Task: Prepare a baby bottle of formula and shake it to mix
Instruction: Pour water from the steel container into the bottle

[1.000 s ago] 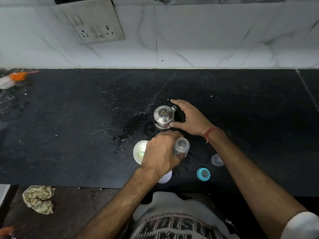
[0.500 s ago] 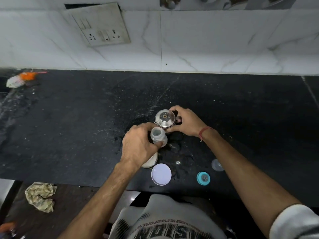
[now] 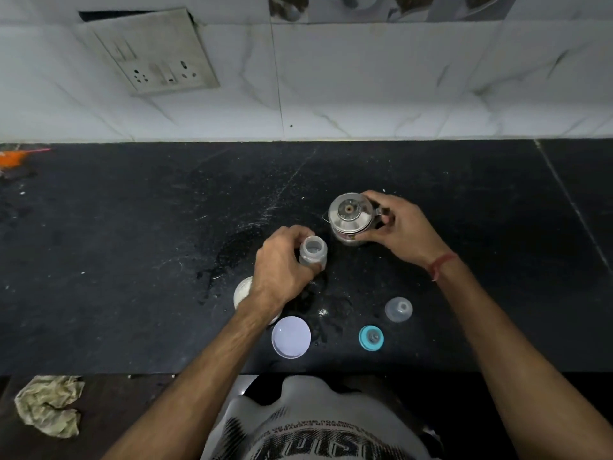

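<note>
On the black counter [image 3: 132, 260], I now hold bottle and kettle side by side, ready to pour.
My left hand [image 3: 282, 270] grips the open bottle [image 3: 313, 254], moved off the white jar [image 3: 242, 290]; my right hand [image 3: 398, 227] has closed round the kettle [image 3: 350, 217] handle, kettle apparently lifted. Water comes next, I judge.
</note>
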`<state>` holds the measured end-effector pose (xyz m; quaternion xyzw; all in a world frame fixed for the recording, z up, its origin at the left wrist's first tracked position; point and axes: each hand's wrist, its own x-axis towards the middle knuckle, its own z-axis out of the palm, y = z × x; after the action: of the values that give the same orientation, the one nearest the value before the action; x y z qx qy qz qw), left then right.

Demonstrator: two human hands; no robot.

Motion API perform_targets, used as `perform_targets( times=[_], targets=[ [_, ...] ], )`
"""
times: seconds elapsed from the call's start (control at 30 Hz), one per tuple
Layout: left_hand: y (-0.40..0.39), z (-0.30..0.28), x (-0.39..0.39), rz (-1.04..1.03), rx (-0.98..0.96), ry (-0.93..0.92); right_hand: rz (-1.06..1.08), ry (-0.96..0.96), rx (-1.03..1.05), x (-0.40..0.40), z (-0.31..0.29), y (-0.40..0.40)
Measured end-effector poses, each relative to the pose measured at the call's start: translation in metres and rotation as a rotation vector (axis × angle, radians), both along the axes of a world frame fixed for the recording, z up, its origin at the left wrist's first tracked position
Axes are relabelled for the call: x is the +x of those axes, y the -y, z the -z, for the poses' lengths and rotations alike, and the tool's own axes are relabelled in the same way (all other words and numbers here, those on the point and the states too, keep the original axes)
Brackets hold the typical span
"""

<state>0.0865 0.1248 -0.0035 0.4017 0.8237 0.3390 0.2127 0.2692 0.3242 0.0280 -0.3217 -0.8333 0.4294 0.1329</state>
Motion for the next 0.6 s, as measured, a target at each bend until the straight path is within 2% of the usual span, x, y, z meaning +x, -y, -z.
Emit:
perform_targets(
  times=[0.17,0.6],
  targets=[
    [-0.024,0.014,0.014,-0.009,-0.036,0.121,-0.077,0.225,0.286,0.025,-0.034,-0.016],
    [-0.033,0.028,0.030,-0.043,-0.009,0.229,-0.208,0.442,0.471,0.014,-0.056,-0.010]
  ],
)
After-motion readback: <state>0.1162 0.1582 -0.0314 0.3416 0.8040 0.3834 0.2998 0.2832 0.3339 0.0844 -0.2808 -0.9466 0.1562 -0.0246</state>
